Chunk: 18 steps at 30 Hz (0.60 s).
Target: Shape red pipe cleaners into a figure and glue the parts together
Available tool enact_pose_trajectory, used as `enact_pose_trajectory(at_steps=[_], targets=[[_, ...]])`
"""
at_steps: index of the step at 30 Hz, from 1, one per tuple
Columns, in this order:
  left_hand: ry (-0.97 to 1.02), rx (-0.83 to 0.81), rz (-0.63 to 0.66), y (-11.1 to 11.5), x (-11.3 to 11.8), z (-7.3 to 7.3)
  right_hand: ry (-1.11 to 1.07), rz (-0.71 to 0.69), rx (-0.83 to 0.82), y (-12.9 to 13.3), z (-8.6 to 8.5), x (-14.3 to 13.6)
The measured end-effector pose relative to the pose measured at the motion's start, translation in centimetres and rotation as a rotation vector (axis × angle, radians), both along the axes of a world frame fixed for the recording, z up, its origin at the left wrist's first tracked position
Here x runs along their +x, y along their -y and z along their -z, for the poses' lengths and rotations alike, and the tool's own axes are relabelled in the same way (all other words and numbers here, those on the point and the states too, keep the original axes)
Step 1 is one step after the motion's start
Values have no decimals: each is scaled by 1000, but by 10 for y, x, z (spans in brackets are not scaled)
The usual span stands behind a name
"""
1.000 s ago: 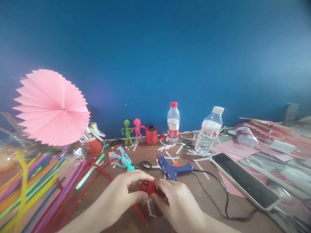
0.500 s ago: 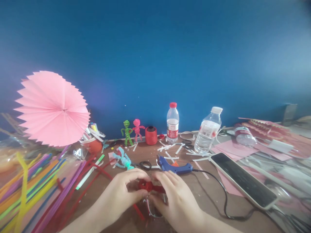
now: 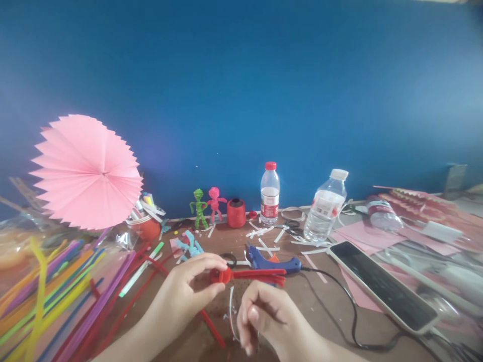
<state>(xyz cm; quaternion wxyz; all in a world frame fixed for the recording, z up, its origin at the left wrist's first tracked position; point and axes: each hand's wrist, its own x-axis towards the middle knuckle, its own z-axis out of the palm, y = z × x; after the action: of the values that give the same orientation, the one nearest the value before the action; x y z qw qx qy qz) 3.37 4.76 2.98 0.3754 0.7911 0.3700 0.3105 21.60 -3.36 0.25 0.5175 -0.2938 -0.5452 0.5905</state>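
Observation:
My left hand [image 3: 190,284] pinches a red pipe-cleaner piece [image 3: 225,274] between thumb and fingertips. The piece has a round coiled end in my fingers, and its straight red stems [image 3: 260,274] stick out to the right. Just below those stems is my right hand [image 3: 267,317], apart from the piece, its fingers loosely bent downward with nothing visible in them. A thin curved white strip [image 3: 231,314] lies on the table between the hands. Beyond the stems rests a blue glue gun [image 3: 273,260]. A light-blue pipe-cleaner figure [image 3: 189,245] lies behind my left hand.
Green [image 3: 198,208] and pink figures [image 3: 215,203] stand by the wall beside a red spool [image 3: 236,213]. Two bottles [image 3: 270,196] stand farther right. A phone [image 3: 383,286] and the glue gun's cord [image 3: 354,306] occupy the right. Loose pipe cleaners [image 3: 56,291] cover the left, below a pink paper fan [image 3: 90,173].
My right hand has let go of the red piece and drawn down toward me, its fingers curling. The red stems now show fully, held by my left hand alone.

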Motion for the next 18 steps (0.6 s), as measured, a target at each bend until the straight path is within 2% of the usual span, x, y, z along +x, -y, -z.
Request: enact_pose_trajectory(at_steps=[2, 4, 5, 6, 8, 9, 11, 13, 15, 18], targets=[[57, 13, -54, -2, -3, -1, 109, -119, -50, 1, -4, 4], [133, 17, -102, -3, -6, -2, 368, -246, -41, 1, -10, 9], [169, 19, -111, -4, -7, -3, 506, -265, -28, 1, -12, 13], [200, 22, -114, -4, -8, -4, 622, -217, -19, 0, -14, 15], [237, 33, -107, -3, -9, -6, 749, 30, -44, -3, -13, 18], [252, 40, -106, -1, -9, -6, 730, 157, -62, -5, -11, 19], [276, 34, -97, 6, -5, -7, 509, 269, -92, -8, -3, 16], [301, -6, -67, 18, 3, -7, 117, 250, -114, -10, 5, 10], [338, -67, -46, 31, 12, -6, -118, 239, -107, -7, 11, 4], [414, -189, -83, 47, 24, -4, -123, 317, -92, 2, 11, -1]])
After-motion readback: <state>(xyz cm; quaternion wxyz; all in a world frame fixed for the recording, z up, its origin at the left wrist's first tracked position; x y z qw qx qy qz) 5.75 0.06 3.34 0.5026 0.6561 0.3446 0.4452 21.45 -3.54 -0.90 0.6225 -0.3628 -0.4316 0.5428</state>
